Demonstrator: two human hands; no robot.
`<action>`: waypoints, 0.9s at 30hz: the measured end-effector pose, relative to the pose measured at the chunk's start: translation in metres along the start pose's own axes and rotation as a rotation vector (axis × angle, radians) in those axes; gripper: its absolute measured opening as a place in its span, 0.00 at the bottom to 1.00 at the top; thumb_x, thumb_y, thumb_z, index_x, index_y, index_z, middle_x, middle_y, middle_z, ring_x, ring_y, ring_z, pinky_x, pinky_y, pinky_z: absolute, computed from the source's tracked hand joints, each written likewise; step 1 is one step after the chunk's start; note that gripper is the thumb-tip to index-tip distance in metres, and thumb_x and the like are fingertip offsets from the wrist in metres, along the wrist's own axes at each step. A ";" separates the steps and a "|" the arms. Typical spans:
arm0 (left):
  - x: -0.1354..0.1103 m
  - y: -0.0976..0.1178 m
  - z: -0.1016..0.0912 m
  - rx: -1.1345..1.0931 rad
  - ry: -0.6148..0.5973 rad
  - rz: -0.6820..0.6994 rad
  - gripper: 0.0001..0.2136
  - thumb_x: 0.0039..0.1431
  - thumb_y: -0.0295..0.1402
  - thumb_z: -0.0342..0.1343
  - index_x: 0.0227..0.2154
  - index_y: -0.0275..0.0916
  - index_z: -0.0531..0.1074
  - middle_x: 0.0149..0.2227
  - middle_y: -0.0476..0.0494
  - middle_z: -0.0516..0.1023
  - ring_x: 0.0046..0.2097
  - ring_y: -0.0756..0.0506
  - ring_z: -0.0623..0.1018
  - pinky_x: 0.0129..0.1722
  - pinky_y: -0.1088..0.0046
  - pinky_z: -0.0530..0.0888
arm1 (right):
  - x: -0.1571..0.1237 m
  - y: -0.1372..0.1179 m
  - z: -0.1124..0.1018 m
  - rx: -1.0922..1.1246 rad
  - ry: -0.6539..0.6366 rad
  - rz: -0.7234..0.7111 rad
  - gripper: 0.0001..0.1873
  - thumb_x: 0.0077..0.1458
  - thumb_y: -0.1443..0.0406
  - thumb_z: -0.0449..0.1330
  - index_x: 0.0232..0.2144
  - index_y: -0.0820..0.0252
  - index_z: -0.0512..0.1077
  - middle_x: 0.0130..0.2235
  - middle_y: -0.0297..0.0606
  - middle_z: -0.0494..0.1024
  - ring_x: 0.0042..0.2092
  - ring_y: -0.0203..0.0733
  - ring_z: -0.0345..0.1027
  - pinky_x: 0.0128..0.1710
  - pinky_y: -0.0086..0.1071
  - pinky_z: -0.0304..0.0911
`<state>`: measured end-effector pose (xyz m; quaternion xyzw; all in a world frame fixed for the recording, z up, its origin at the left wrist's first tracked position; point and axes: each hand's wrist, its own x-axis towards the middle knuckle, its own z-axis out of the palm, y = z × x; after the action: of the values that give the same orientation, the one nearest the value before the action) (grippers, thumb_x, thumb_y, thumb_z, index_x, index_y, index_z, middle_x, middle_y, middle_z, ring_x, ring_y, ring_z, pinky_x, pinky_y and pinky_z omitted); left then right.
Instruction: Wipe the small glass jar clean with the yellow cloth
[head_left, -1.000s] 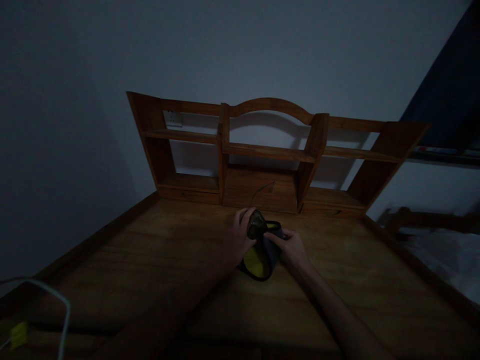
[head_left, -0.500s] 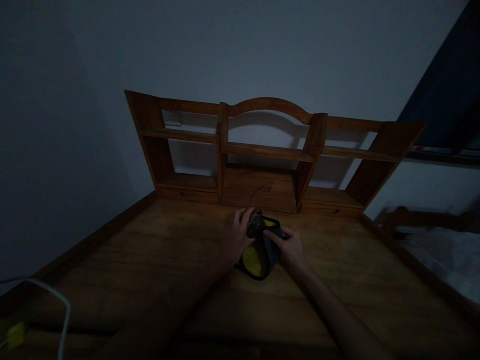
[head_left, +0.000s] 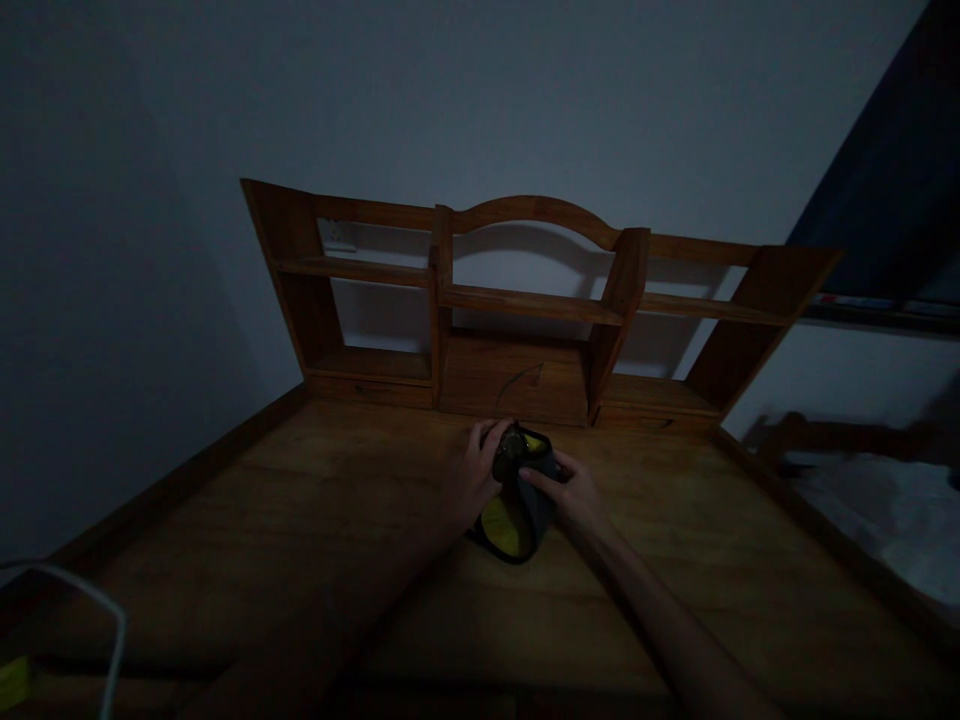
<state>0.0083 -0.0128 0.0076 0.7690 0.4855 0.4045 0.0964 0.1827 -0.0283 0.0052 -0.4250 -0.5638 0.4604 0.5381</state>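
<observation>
Cloth [head_left: 508,527]: here at the front, black-edged, yellow inside, its bend facing us, low over the desk [head_left: 322,510]; contact there too dim to call.
Right hand [head_left: 576,492]: pinching the cloth's right side, thumb in front; a light, firm pinch should serve best, leaving the bend uncrushed.
Left hand [head_left: 472,476]: curled round the dark thing [head_left: 511,452]; a steady hold, fingertips clear of the edging, looks wise.
Dark thing: between both hands, right against the left fingers, beside the cloth's upper fold.
Shelf [head_left: 529,303]: beyond everything, well apart.
</observation>
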 end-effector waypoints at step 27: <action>0.000 -0.022 0.019 -0.157 -0.049 0.002 0.29 0.54 0.33 0.58 0.59 0.46 0.57 0.54 0.40 0.66 0.52 0.42 0.71 0.50 0.64 0.71 | 0.005 0.019 0.005 -0.168 -0.135 -0.098 0.36 0.42 0.56 0.71 0.53 0.56 0.68 0.49 0.41 0.76 0.50 0.50 0.70 0.52 0.43 0.65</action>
<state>0.0073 0.0026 -0.0165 0.7693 0.4489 0.4225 0.1681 0.1772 -0.0194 -0.0122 -0.4086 -0.6555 0.4120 0.4834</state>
